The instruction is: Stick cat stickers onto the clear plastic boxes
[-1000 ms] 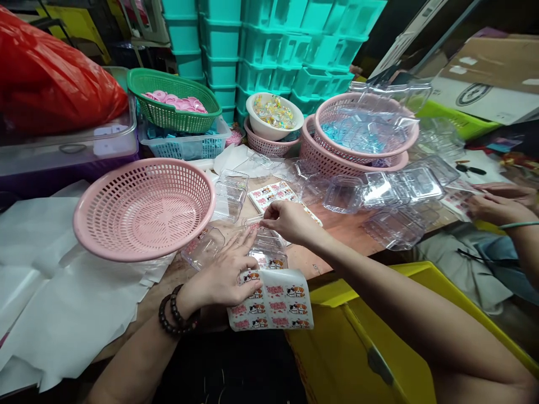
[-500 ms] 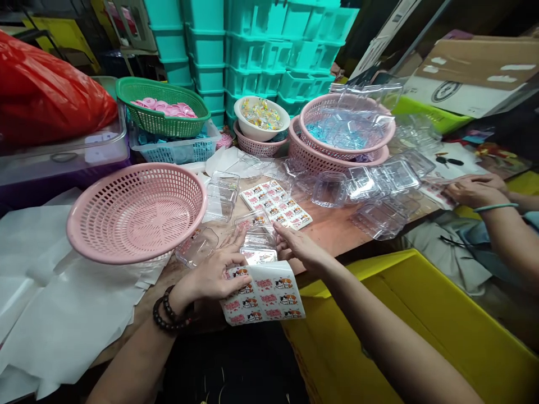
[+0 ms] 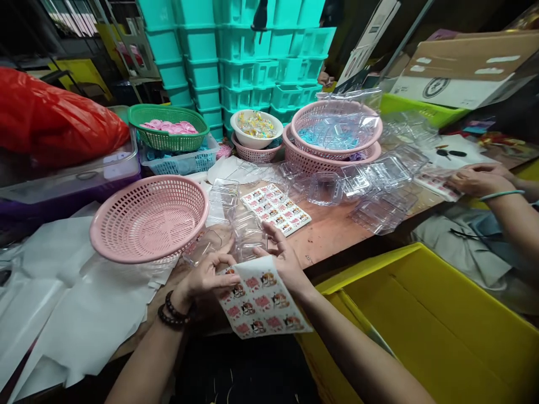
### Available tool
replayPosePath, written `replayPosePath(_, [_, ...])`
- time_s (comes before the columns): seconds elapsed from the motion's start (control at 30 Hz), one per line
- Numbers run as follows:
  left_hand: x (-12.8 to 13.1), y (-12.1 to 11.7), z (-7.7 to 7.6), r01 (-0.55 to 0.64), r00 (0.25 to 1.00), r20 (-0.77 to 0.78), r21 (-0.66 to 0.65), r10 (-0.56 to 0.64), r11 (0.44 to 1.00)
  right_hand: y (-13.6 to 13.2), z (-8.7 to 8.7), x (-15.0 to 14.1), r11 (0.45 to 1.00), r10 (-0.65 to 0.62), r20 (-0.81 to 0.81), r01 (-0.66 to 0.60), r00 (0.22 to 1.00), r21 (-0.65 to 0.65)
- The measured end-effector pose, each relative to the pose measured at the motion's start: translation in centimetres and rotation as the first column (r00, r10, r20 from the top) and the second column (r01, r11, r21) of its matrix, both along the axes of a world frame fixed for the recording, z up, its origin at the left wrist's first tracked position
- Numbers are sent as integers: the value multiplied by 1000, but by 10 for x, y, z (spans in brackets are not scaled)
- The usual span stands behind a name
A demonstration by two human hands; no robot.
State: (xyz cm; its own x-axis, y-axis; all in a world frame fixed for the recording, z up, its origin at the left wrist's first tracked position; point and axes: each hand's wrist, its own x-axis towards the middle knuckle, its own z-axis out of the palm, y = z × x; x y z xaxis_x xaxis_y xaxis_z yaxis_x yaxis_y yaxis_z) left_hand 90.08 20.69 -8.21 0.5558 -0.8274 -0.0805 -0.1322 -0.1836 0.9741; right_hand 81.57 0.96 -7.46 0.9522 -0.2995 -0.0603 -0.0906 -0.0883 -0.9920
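My left hand (image 3: 209, 276) pinches a sheet of stickers (image 3: 263, 303) printed with pink lettering and cartoon animals; the sheet tilts over the table's near edge. Beyond it, a clear plastic box (image 3: 248, 229) sits between my hands, the left fingertips close to its left side. At its right edge my right hand (image 3: 285, 259) has the thumb in front and fingers alongside; the sheet's upper corner partly hides this hand. A stack of similar sticker sheets (image 3: 278, 210) lies just behind on the wooden table (image 3: 322, 238).
A pink basket (image 3: 147, 219) stands left, above loose white paper (image 3: 92, 297). Clear boxes (image 3: 383, 179) are heaped right, near another person's hands (image 3: 480, 178). Filled baskets (image 3: 332, 151) and a white bowl (image 3: 256, 129) stand at the back; a yellow bin (image 3: 421, 314) is below right.
The sticker sheet has tilted and swung lower right. My right hand has drawn a little toward me, and the clear box between my hands has shifted slightly. The view has turned a little.
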Motion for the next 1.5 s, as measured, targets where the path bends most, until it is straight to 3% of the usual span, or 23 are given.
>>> replayPosePath(0.07, [-1,-12,-5,-83,958,-283,-120,46,989,-2,6,-1,966,-23,51,36,998,-255])
replayPosePath(0.13, [-2,-25,-12,-195,836,-546,-202,55,960,-5,11,-1,855,5,81,38,997,-518])
replayPosePath(0.2, [-3,-35,-16,-259,750,-659,-225,49,939,-3,14,2,715,26,53,19,998,-699])
replayPosePath(0.27, [-5,-35,-14,-274,730,-681,-222,52,936,3,16,7,607,7,21,12,1000,-794])
replayPosePath(0.37, [-10,-13,0,-215,748,-662,-179,44,960,18,17,15,491,-49,-42,-13,998,-871])
replayPosePath(0.5, [-28,38,23,-130,925,-361,-6,119,992,34,17,17,417,-7,-83,-72,997,-906])
replayPosePath(0.57, [-37,59,32,-118,973,-188,91,133,989,32,18,14,443,43,-24,-41,999,-896])
replayPosePath(0.6, [-41,65,35,-113,981,-144,140,133,984,28,20,12,485,69,19,-17,997,-874])
replayPosePath(0.73, [-47,65,46,-90,993,-50,281,108,956,6,42,0,795,108,231,55,967,-604])
replayPosePath(0.8, [-46,55,52,-59,996,77,294,38,954,0,56,-11,875,208,180,-101,961,-473])
replayPosePath(0.87, [-45,44,59,-5,986,159,297,-44,955,0,67,-25,830,414,-1,-378,910,-409])
replayPosePath(0.93, [-46,34,64,10,989,140,291,-53,957,2,71,-37,760,510,-186,-542,840,-358])
replayPosePath(1.07, [-51,23,65,-123,992,31,247,119,961,1,67,-48,795,445,-289,-522,848,-308])
replayPosePath(1.2, [-55,17,55,-97,984,-128,190,123,977,-5,60,-47,777,510,-288,-577,811,-251])
replayPosePath(1.37, [-57,13,43,-251,913,-319,59,256,966,-8,50,-47,876,455,-278,-482,846,-32])
replayPosePath(1.43, [-57,11,38,-294,895,-336,54,295,954,-10,51,-48,874,446,-302,-483,842,-54])
replayPosePath(1.5, [-58,10,33,-297,901,-310,72,304,952,-10,55,-50,850,438,-316,-502,841,-158])
